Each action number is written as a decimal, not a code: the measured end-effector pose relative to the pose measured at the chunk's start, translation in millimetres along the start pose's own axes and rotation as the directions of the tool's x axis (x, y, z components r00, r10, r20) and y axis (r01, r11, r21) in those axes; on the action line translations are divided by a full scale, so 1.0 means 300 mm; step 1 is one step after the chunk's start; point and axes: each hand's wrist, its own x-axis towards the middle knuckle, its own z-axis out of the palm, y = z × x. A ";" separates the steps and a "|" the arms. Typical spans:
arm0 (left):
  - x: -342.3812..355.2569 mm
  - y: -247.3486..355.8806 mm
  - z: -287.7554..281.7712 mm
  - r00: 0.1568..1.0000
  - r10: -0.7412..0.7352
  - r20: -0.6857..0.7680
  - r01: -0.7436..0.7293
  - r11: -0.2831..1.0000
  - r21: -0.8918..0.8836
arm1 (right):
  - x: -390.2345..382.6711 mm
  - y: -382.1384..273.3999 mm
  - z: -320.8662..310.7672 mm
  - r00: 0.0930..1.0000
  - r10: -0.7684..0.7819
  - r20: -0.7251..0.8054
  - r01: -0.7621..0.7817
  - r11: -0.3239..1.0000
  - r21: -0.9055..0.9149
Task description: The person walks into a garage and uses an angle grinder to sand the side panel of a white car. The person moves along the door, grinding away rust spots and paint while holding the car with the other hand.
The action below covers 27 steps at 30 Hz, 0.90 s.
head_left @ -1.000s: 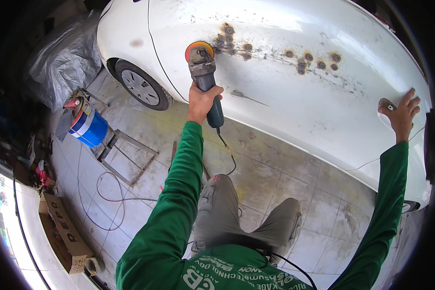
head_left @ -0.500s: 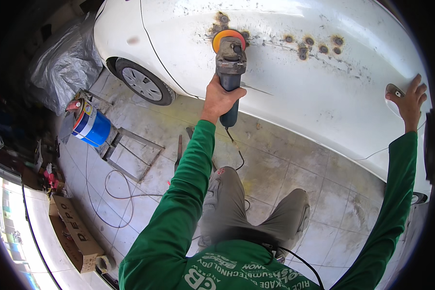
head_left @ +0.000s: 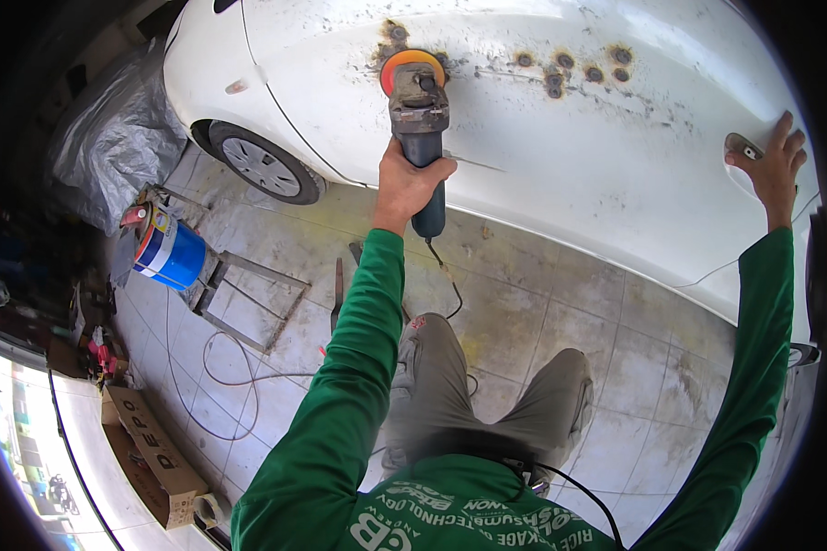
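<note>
Grinder over the dark spots on a white car's side.
The white car door [head_left: 606, 156] fills the top; the grinder [head_left: 420, 121] stands before its spotted stretch. The left hand's [head_left: 406, 186] fingers wrap the grinder's body; the right hand's [head_left: 777, 177] are spread on the panel beside the handle recess [head_left: 737, 147]. A second ago the orange disc [head_left: 397, 72] was left of the dark spots [head_left: 395, 34]; now it overlaps that cluster, so the work seems centred there; contact is hard to tell.
</note>
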 end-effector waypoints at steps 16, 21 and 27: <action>0.021 0.050 0.029 0.997 -0.054 -0.053 0.046 0.990 -0.135 | -0.009 -0.019 -0.020 1.000 -0.002 -0.010 0.002 0.998 0.057; 0.030 0.021 0.013 1.000 0.029 -0.010 -0.029 0.999 0.022 | -0.003 -0.009 -0.017 1.000 -0.001 0.018 0.000 1.000 0.019; 0.107 -0.005 -0.147 0.974 -0.129 -0.188 0.063 0.944 -0.323 | -0.003 -0.017 -0.038 0.996 0.035 0.080 -0.033 0.999 -0.017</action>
